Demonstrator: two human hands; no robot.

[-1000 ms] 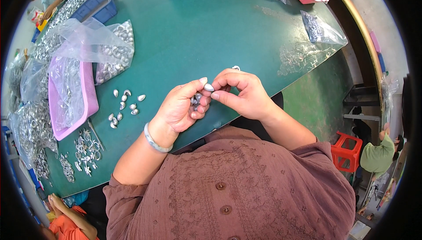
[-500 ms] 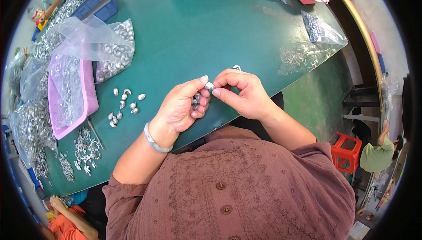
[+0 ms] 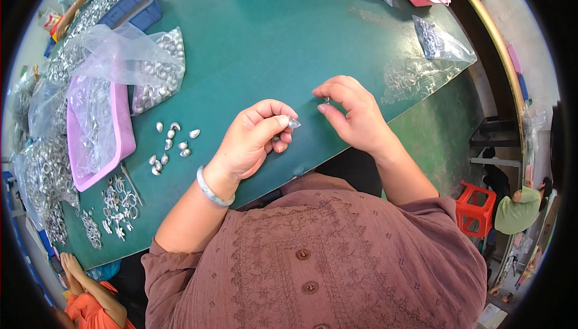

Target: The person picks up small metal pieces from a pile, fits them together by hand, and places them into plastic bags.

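My left hand [image 3: 250,136] is closed, its thumb and forefinger pinching a small silver teardrop-shaped metal piece [image 3: 293,123]. Whatever lies under its curled fingers is mostly hidden. To the right, my right hand [image 3: 355,115] is held over the table's near edge with thumb and forefinger apart. A small shiny bit [image 3: 326,99] shows in the gap between those fingertips; the forefinger covers most of it, and I cannot see any grip on it. Left of my hands, several loose silver teardrop pieces [image 3: 185,152] lie on the green table [image 3: 253,46].
At the left stand a pink basket [image 3: 123,130] with clear bags and a bag of silver pieces [image 3: 159,70]. Small metal parts [image 3: 120,205] lie nearer. Blue bins [image 3: 129,6] and a heap of pieces are farther off. A red stool [image 3: 474,208] stands right; other people sit around.
My hands have moved apart. The right hand has drawn away to the right and opened its fingers; the left has turned over, keeping a silver piece at its fingertips.
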